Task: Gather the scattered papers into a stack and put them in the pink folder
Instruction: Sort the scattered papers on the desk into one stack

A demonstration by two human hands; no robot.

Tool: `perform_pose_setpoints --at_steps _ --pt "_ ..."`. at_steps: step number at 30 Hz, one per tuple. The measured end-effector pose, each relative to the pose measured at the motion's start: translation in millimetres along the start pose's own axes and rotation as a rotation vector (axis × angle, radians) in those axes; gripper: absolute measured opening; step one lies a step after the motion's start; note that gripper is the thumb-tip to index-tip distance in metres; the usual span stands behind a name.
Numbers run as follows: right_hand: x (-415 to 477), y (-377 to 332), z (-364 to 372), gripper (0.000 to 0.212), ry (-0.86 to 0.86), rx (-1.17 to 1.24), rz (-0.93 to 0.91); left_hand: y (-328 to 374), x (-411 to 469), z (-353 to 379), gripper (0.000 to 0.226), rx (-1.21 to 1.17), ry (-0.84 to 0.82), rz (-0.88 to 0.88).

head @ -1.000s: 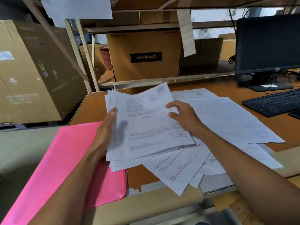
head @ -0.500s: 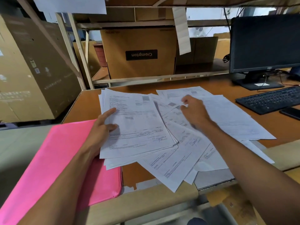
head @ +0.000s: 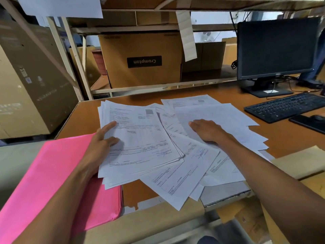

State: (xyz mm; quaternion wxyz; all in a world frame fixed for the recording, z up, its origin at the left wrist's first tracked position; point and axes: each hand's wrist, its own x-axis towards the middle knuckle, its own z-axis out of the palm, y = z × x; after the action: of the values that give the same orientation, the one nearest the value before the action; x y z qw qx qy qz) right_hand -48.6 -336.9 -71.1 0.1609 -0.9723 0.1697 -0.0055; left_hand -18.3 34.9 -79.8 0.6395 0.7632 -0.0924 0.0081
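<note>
A partial stack of printed white papers (head: 140, 138) lies on the wooden desk, its left edge overlapping the pink folder (head: 52, 173). My left hand (head: 100, 147) grips that stack's left edge, thumb on top. More loose papers (head: 219, 117) are fanned out to the right and toward the desk's front edge. My right hand (head: 207, 131) lies flat, palm down, on one of these loose sheets, fingers pointing left. The folder lies closed at the desk's front left corner.
A black keyboard (head: 284, 106), a phone (head: 307, 123) and a monitor (head: 276, 50) stand at the right. Cardboard boxes (head: 140, 59) fill the shelf behind the desk. A large box (head: 26, 85) stands at the left. Paper strips hang from the shelf above.
The sheet my right hand held a second ago now lies on the left stack. My right hand has moved right onto a loose sheet. My left hand stayed on the stack's edge.
</note>
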Motion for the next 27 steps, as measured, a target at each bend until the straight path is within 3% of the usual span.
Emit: perform_pose_setpoints --at_steps 2,4,8,10,12,16,18,22,25,27 --pt "0 2 -10 0.049 0.186 0.069 0.008 1 -1 0 0.051 0.002 0.007 -0.003" --pt "2 18 -20 0.05 0.271 0.028 0.109 1 -1 1 0.052 0.009 0.005 0.004" --pt "4 51 -25 0.078 0.067 -0.112 0.257 4 -3 2 0.053 0.048 -0.002 0.018" --pt "3 51 -31 0.071 0.088 -0.105 0.232 6 -4 3 0.055 0.072 -0.002 0.033" --pt "4 49 -43 0.049 0.099 -0.058 0.177 6 -6 3 0.056 0.101 0.002 0.047" --pt "9 55 -56 0.027 0.198 0.301 0.172 8 -6 3 0.06 0.104 0.005 0.061" --pt "3 46 -58 0.017 0.417 0.362 0.035 9 -7 3 0.061 0.101 -0.015 0.033" --pt "-8 22 -76 0.026 0.788 0.651 -0.301 13 -9 4 0.06 0.114 -0.019 0.014" --pt "-5 4 -84 0.029 0.714 1.239 -0.274 16 -10 5 0.062 0.075 -0.019 0.009" --pt "-8 -11 -75 0.031 0.543 1.392 -0.242 17 -12 6 0.062 0.05 -0.023 -0.003"
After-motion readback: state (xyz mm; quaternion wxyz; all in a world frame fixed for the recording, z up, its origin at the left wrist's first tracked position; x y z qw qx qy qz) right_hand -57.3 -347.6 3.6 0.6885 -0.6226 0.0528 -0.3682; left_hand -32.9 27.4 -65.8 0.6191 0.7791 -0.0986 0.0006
